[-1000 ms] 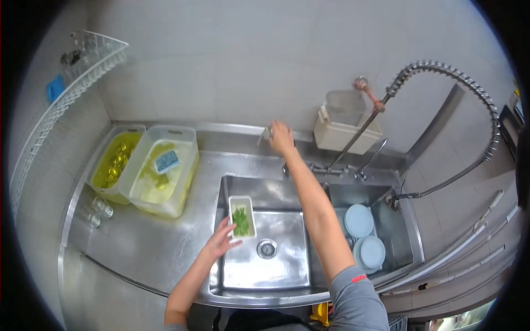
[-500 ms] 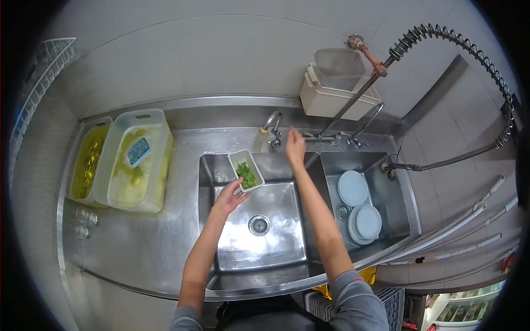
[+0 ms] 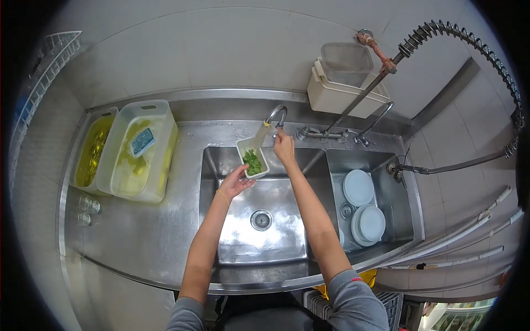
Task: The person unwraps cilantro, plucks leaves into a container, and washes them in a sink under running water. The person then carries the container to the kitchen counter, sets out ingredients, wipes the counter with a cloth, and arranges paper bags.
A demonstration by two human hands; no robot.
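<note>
My left hand (image 3: 236, 182) grips the near end of a small white rectangular tub (image 3: 262, 172). Green leaves (image 3: 253, 161) lie inside it. The tub is tilted over the back edge of the large sink basin (image 3: 262, 198), its far end beneath a curved tap (image 3: 277, 112). A pale, translucent sleeve or stream (image 3: 260, 136) hangs from the spout down to the tub; I cannot tell which. My right hand (image 3: 284, 148) is at the base of this tap, its fingers closed around the handle, which they mostly hide.
Right, a smaller basin (image 3: 338, 165) holds several pale plates (image 3: 359, 187). A spray hose (image 3: 480, 44) arches above it. Left on the counter stand two plastic bins (image 3: 165, 160) with yellowish liquid, one holding a blue sponge (image 3: 142, 142), and small glasses (image 3: 85, 204). Cream containers (image 3: 342, 96) stand behind.
My right hand has moved left and closed on the tap handle. The tub in my left hand has shifted up and slightly right, under the spout. The view has shifted a little.
</note>
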